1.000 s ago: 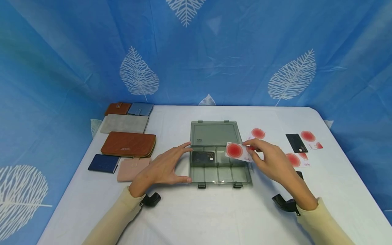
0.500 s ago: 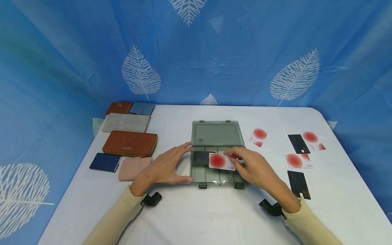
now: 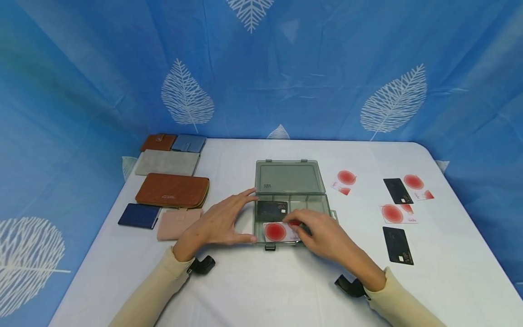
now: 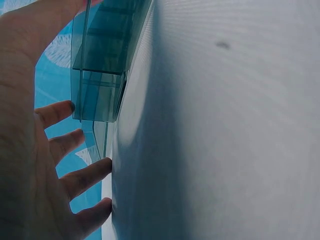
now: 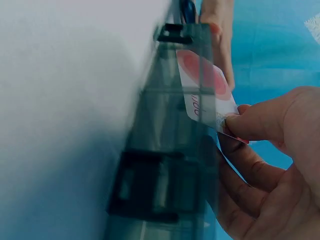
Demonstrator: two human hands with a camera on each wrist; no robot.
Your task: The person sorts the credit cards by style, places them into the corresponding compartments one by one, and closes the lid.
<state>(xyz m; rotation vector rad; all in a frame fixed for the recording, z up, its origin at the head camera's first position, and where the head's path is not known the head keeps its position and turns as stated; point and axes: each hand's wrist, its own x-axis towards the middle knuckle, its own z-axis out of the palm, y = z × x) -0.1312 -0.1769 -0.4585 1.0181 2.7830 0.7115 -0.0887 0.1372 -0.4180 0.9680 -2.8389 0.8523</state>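
A smoky clear compartment box (image 3: pixel 323 202) lies open mid-table, its lid (image 3: pixel 289 177) flat behind it. A black VIP card (image 3: pixel 271 210) sits in its back left compartment. My right hand (image 3: pixel 316 231) pinches a white card with a red circle (image 3: pixel 278 232) over the box's front left compartments; in the right wrist view the same card (image 5: pixel 202 90) is held by its edge above the box wall (image 5: pixel 165 165). My left hand (image 3: pixel 222 222) is spread against the box's left side, fingers straight, with the box corner (image 4: pixel 97 85) beside them.
Several wallets lie at the left: a brown one (image 3: pixel 172 190), a grey one (image 3: pixel 166 162), a navy one (image 3: pixel 139 215), a pink one (image 3: pixel 177 223). More red-circle cards (image 3: pixel 344 181) (image 3: pixel 398 213) and black cards (image 3: pixel 397 190) (image 3: pixel 398 245) lie at the right. Blue leaf-print cloth surrounds the table.
My right hand has carried the red-circle card from the box's right edge leftward and down to the front left compartments. The left hand has stayed at the box's side.
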